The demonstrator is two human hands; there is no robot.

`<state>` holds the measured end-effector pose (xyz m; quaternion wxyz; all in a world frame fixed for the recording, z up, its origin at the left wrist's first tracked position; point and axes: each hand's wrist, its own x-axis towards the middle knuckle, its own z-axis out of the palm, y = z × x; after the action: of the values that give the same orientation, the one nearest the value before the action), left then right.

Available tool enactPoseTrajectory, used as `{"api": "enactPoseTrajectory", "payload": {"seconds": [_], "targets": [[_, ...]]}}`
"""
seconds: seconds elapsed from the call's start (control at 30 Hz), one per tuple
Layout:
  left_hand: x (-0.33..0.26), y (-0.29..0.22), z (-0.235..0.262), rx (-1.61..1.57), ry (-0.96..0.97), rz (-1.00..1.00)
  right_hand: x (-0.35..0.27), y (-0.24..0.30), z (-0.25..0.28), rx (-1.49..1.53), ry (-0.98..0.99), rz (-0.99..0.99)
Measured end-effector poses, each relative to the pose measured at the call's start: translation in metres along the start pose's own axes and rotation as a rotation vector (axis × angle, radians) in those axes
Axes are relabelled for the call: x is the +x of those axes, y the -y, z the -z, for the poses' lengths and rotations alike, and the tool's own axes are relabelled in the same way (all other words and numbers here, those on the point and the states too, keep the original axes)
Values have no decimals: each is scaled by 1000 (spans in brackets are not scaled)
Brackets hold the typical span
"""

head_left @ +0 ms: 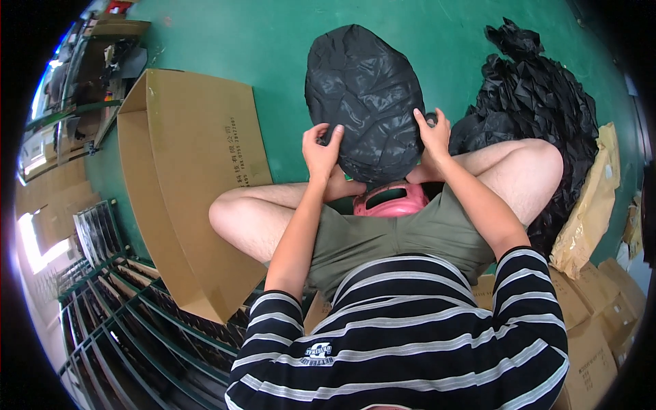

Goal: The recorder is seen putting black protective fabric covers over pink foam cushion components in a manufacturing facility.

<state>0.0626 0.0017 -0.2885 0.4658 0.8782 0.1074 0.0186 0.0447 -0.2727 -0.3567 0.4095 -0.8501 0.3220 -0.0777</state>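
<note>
A black, wrinkled, oval piece of thin shiny material (362,96) hangs in front of my knees. My left hand (321,147) grips its left edge, thumb on the front and fingers curled behind. At the opposite edge my right hand (435,131) pinches it, with a bit of bunched black material between thumb and fingers. Its surface looks puckered and slack. What lies behind it is hidden. To the right, beside my knee, a large heap of crumpled black material (533,102) of the same look lies on the floor.
A big open cardboard box (198,130) stands by my left knee. Under me is a pink plastic stool (393,201). A tan wrapped package (588,198) leans at the right, above more cardboard boxes (591,359). Dark green metal racks (137,321) fill the lower left.
</note>
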Motion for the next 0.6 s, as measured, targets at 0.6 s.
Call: {"api": "enactPoseTrajectory", "payload": {"seconds": [0.6], "targets": [[6, 93, -41, -424, 186, 599, 6, -49, -4, 395, 414, -369]]}}
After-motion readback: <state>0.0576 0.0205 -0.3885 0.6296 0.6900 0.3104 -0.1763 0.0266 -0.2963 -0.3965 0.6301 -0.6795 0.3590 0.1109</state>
